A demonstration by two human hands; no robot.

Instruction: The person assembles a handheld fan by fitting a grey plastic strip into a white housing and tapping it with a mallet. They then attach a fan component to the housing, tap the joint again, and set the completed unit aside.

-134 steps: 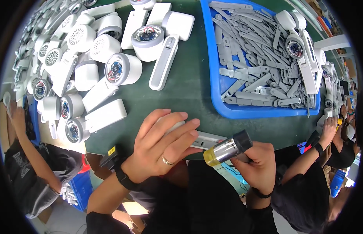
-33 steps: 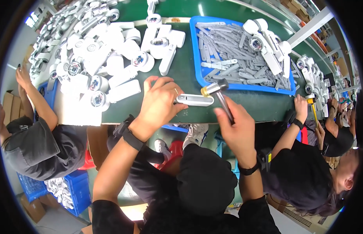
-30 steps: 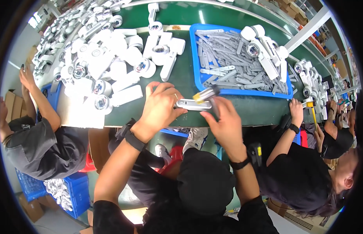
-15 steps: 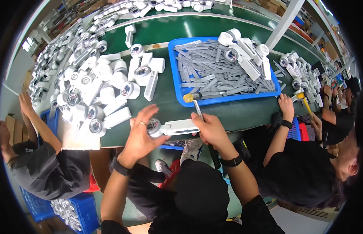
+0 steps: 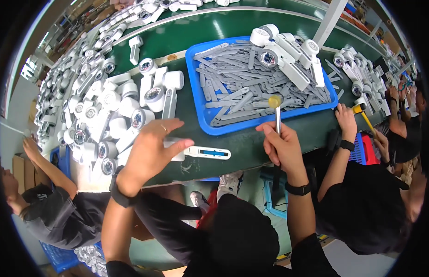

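A white handheld fan [image 5: 207,152] lies near the front edge of the green table, its handle's slot showing a blue part inside. My left hand [image 5: 152,150] is over the fan's head end, with fingers stretched out and thumb apart; it hides most of the head, and whether it touches is unclear. In my right hand [image 5: 283,147] is a hammer [image 5: 277,115] with a yellow-faced head and metal shaft, held upright with the head up. Beyond the hammer stands a blue tray [image 5: 214,129] full of grey plastic strips [image 5: 256,78].
Several white fans [image 5: 290,62] rest on the tray's back right corner. A large pile of white fans [image 5: 110,99] covers the table's left side. At right, a co-worker's hand [image 5: 346,121] rests by the table edge near another yellow hammer [image 5: 366,121]. Another person [image 5: 53,203] sits at left.
My right hand has moved right with the hammer, away from the fan. My left hand's fingers have loosened from the fan's head. The handle's slot with the blue part now shows.
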